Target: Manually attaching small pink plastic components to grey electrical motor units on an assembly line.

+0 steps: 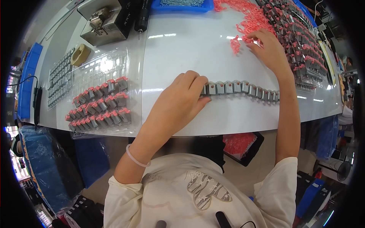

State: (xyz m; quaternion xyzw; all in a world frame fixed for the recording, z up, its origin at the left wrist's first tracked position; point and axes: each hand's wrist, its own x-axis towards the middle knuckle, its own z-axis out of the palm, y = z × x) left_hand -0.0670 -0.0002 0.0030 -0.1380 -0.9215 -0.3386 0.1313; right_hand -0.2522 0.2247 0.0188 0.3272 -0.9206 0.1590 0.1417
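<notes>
A row of small grey metal motors (228, 87) stands side by side on the white table. My left hand (186, 91) is closed at the row's left end, fingers curled over the end motor, which is mostly hidden. Farther right, my right hand (268, 49) reaches to the near edge of a heap of small pink plastic parts (251, 19). Its thumb and index finger are apart, with nothing visible between them. A few loose pink parts (235, 45) lie just left of its fingertips.
At left, a clear plastic tray (131, 72) carries rows of pink-capped motors (100, 104), near a tape roll (80, 55). A metal fixture (104, 22) and black screwdriver (142, 19) are behind. Stacked filled trays (294, 41) stand right; a blue bin (182, 8) is at the back.
</notes>
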